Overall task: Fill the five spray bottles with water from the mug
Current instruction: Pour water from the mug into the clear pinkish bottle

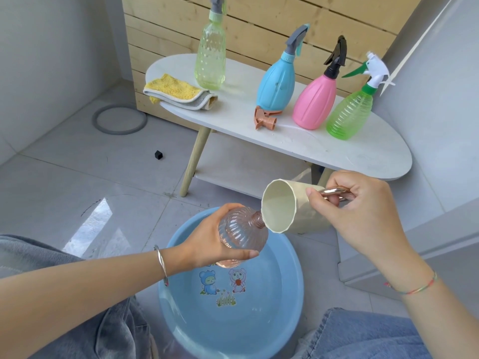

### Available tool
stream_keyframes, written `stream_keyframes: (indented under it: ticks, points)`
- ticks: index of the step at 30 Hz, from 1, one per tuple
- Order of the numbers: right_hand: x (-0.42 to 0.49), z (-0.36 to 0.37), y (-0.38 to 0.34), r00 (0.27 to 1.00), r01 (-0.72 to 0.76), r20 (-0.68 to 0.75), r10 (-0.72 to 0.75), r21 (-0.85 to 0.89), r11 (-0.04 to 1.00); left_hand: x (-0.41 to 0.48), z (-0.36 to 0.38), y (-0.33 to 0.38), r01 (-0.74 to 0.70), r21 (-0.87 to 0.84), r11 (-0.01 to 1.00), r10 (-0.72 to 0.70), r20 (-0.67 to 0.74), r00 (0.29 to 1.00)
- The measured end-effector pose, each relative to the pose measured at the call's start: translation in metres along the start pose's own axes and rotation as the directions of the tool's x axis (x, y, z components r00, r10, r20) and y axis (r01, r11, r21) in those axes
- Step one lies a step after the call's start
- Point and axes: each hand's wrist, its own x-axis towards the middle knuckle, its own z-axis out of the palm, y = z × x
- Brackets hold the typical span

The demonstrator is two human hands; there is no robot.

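My left hand [207, 242] grips a clear pinkish ribbed bottle [241, 234] with no spray head, tilted with its neck pointing right. My right hand [363, 213] pinches the copper handle of a cream mug [293, 211], tipped so its rim touches the bottle's neck. Both are above a blue basin [233, 320] holding water. On the white table [337, 149] stand a pale green bottle [210, 55], a blue bottle [278, 81], a pink bottle [315, 99] and a green bottle [350, 115], all with spray heads. A loose brown spray head [264, 120] lies by the blue bottle.
A folded yellow and grey cloth [178, 93] lies on the table's left end. A grey ring [119, 119] and a small black cube [158, 154] sit on the tiled floor. A wooden slat panel [259, 22] stands behind the table. My knees flank the basin.
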Motion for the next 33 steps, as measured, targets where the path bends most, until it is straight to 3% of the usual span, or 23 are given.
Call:
stream_keyframes:
  ticks: [33]
  points:
    - [0.0043,0.0054,0.0009,0.955,0.294,0.021,-0.295,-0.173,0.940,-0.0020,0.0007,-0.0005,0.015,0.010,1.000,-0.016,0.005,1.000]
